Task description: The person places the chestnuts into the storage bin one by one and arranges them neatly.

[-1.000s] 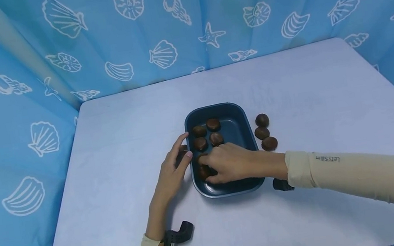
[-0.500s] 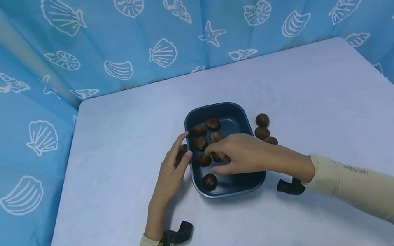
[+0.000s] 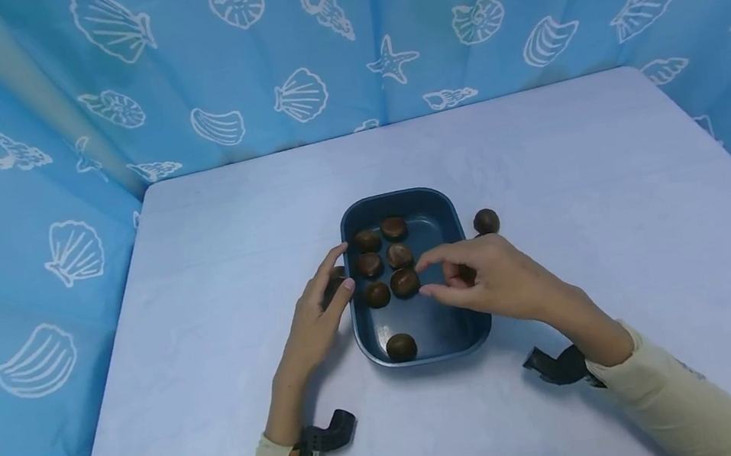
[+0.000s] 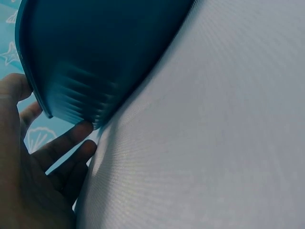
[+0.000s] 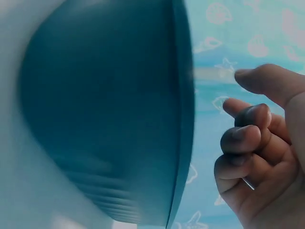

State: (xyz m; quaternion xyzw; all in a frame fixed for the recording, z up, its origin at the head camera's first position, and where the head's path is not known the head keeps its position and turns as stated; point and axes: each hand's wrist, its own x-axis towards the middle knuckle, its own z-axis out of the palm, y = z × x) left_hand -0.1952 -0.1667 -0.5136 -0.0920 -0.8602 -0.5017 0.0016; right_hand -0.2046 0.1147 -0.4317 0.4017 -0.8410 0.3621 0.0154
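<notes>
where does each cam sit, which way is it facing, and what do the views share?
Head: above, facing forward and down at the table; shows the left hand, right hand, both sleeves.
Left wrist: low by the table, facing the tray outer wall; left-hand fingers touch it.
Right wrist: low beside the tray, facing its side and the shell-print curtain; curled right-hand fingers show.
Shared: tray in all three.

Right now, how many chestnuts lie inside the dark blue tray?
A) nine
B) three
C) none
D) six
D: the head view shows five chestnuts grouped in the far left part of the tray and one more chestnut alone near its front wall, which makes six; another chestnut lies outside on the table.
</notes>
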